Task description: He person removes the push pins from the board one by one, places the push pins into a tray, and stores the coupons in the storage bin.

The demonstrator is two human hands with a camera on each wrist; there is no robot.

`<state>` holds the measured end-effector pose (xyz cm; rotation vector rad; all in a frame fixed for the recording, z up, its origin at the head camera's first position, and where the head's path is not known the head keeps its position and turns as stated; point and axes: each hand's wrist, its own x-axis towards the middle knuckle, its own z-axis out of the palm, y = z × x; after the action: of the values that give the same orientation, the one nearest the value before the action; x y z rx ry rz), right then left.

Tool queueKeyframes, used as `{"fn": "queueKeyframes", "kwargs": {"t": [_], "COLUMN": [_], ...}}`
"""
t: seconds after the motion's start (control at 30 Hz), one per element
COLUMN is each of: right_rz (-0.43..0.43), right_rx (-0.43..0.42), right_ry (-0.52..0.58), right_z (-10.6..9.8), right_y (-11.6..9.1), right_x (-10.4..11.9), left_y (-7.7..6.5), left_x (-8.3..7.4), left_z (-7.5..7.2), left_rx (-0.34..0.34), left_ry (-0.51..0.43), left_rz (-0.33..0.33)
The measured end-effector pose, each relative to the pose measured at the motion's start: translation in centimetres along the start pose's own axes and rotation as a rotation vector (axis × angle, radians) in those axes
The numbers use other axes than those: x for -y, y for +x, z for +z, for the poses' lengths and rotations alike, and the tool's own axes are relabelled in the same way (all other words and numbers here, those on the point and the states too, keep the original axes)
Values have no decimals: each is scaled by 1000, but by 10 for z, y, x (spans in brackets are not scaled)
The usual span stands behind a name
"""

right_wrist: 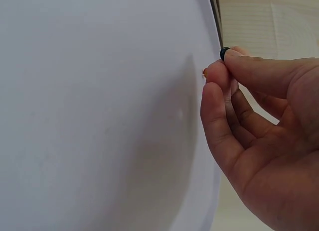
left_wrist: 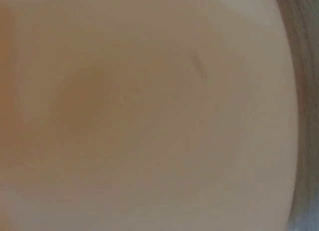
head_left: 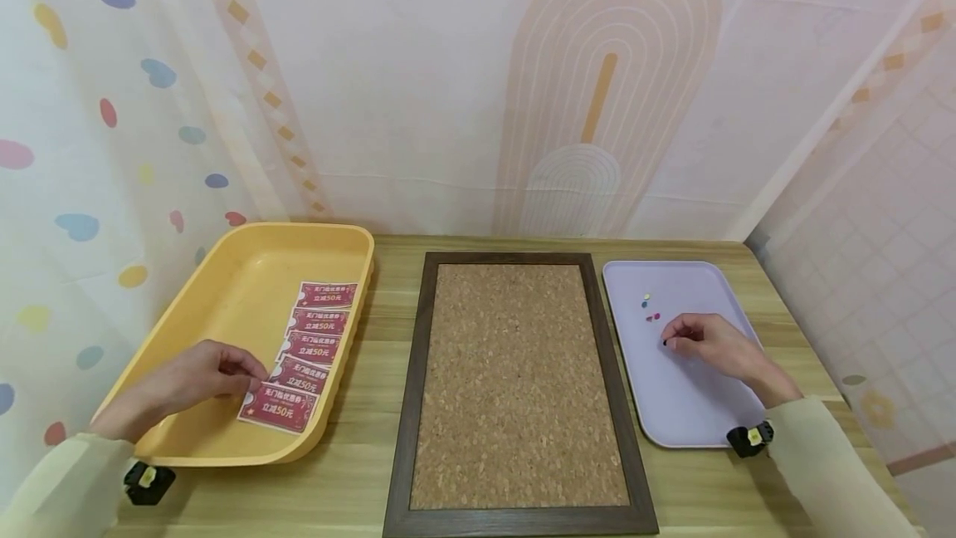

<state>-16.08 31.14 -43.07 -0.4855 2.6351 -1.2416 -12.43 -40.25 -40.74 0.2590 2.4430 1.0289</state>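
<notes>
Inside the yellow tray point(head_left: 246, 272), my left hand point(head_left: 205, 372) pinches the left edge of the nearest red coupon point(head_left: 280, 407). Several more red coupons point(head_left: 317, 322) lie overlapping in a column along the tray's right side. The left wrist view is blurred and the fingers cannot be made out there. Over the lilac tray point(head_left: 680, 430), my right hand point(head_left: 709, 343) holds a small black push pin point(right_wrist: 225, 53) between thumb and finger. Several coloured push pins point(head_left: 646, 302) lie just left of that hand. A small orange piece point(right_wrist: 205, 72) shows beside its fingertips.
Between the two trays, a cork board point(head_left: 523, 380) in a dark wooden frame point(head_left: 523, 521) lies flat on the wooden table point(head_left: 358, 438). A patterned cloth point(head_left: 418, 90) hangs behind the table and along both sides.
</notes>
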Motion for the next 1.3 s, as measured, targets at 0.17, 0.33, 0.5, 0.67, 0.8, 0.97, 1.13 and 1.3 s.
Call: {"fn": "queueKeyframes", "kwargs": {"t": [0.17, 0.33, 0.5, 0.67, 0.8, 0.97, 1.13, 1.3], "right_rz": [18, 44, 51, 53, 54, 45, 38, 41], "right_rx": [12, 8, 10, 9, 6, 2, -6, -15], "right_ry": [11, 8, 12, 1, -9, -22, -37, -66], "right_z": [2, 3, 3, 3, 4, 5, 7, 8], "right_y": [2, 2, 2, 1, 2, 5, 7, 10], "right_x": [-4, -5, -5, -6, -7, -6, -4, -3], "left_y": [0, 0, -1, 0, -3, -9, -17, -24], "left_x": [1, 4, 8, 10, 10, 12, 14, 11], "left_z": [2, 4, 5, 5, 3, 2, 1, 2], "left_rx": [-8, 3, 9, 3, -14, -42, -90, -169], "left_ry": [13, -14, -32, -20, 2, 7, -5, 4], "left_rz": [-5, -1, 7, -9, -34, -25, -21, -40]}}
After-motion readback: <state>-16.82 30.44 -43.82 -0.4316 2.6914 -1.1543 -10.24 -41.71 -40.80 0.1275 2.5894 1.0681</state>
